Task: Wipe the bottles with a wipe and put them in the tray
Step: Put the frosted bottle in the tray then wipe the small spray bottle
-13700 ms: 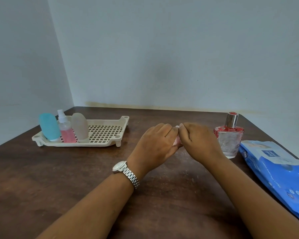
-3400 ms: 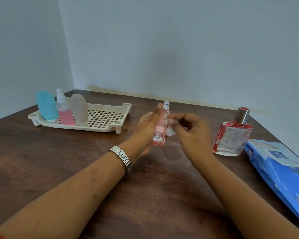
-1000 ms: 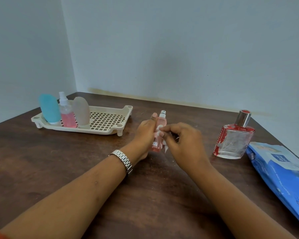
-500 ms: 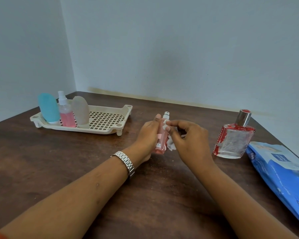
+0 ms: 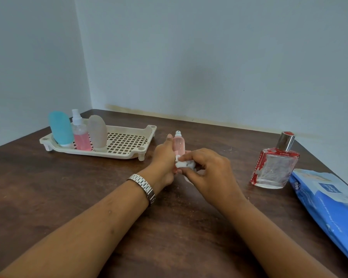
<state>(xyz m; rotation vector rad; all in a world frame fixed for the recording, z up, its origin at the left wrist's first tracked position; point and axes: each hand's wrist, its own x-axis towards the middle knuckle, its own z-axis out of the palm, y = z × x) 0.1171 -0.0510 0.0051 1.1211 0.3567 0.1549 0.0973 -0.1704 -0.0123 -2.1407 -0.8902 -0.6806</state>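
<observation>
My left hand grips a slim pink spray bottle upright above the middle of the table. My right hand pinches a crumpled white wipe against the bottle's lower part, which is hidden behind my fingers. The cream slotted tray sits at the back left and holds a blue bottle, a pink spray bottle and a frosted bottle standing at its left end. A square glass perfume bottle with red trim and a silver cap stands on the table at the right.
A blue pack of wipes lies at the right edge of the dark wooden table. Pale walls meet in a corner behind the tray. The tray's right half holds nothing. A metal watch is on my left wrist.
My right hand has slid the wipe down from the bottle's upper part to its lower part. My left hand still holds the bottle upright in about the same place.
</observation>
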